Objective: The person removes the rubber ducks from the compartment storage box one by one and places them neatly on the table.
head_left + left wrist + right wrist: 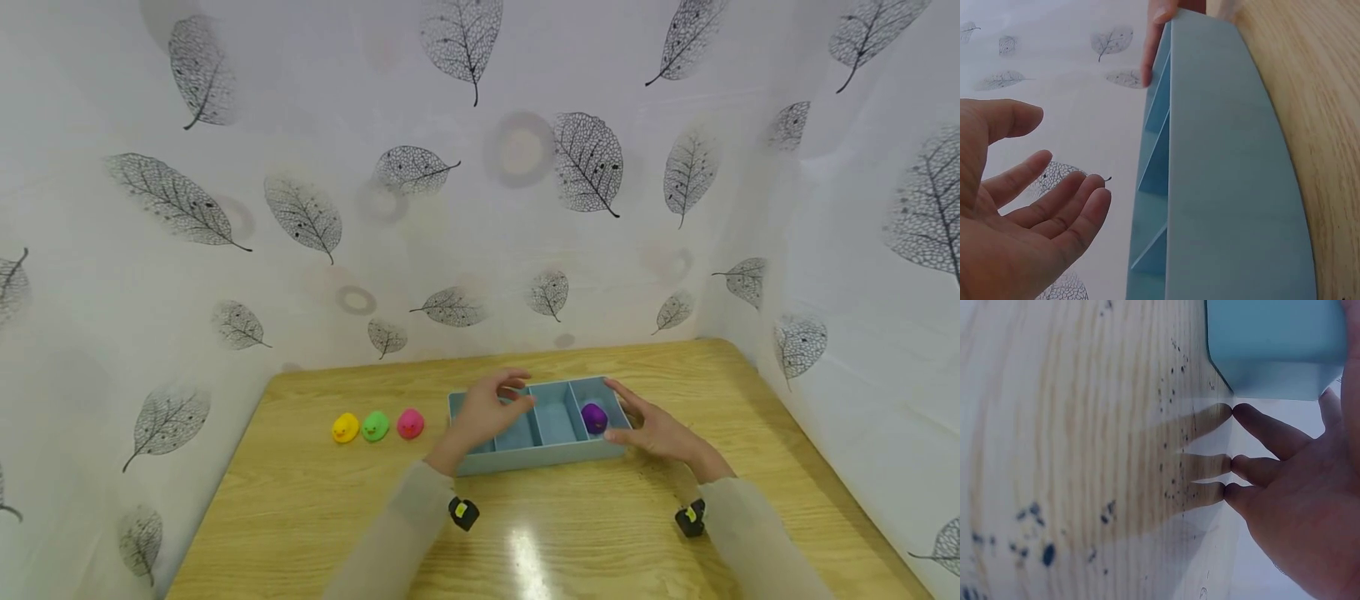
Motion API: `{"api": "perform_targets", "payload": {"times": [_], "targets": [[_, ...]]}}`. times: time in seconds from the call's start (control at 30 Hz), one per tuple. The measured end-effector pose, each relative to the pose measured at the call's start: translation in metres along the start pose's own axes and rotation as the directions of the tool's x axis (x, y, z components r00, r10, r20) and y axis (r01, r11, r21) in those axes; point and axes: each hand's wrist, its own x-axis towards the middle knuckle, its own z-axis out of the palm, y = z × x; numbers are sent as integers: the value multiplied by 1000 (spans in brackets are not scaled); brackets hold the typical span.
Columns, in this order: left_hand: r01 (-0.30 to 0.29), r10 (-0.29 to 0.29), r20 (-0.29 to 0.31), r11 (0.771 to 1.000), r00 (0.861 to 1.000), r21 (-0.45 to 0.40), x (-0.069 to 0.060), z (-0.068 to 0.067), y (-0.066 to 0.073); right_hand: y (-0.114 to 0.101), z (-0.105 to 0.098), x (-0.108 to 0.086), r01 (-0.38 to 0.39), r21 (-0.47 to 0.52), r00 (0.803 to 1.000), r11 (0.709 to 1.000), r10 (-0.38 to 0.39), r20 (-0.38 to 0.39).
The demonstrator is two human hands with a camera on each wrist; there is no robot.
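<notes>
A light-blue divided box (540,456) lies on the table, its compartments side by side. In the rightmost compartment sits a purple toy duck (594,419). My left hand (489,410) hovers over the left part of the box, fingers loosely bent with nothing in them; the left wrist view shows this hand (1035,206) apart from the box wall (1229,156). My right hand (660,429) holds the box's right end between thumb and index finger. In the right wrist view, the other fingertips of this hand (1304,487) touch the tabletop beside the box end (1279,350).
Left of the box, a yellow duck (346,427), a green duck (375,426) and a pink duck (410,423) stand in a row. A white leaf-patterned sheet (480,250) surrounds the wooden table (585,525) at the back and sides.
</notes>
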Motion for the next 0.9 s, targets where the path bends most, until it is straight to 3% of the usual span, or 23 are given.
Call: {"api": "perform_targets", "payload": {"times": [0.3,0.63,0.9], "targets": [[29,-29,15,999,999,23,7,16,0,1,0,0,0,7,1000,1000,0,4],[-9,7,37,999,999,45,15,25,-1,0,1,0,-8,27,1000,1000,7,6],[11,-13,48,998,999,57,21,38,0,-1,1,0,-31,21,1000,999,31,2]]}}
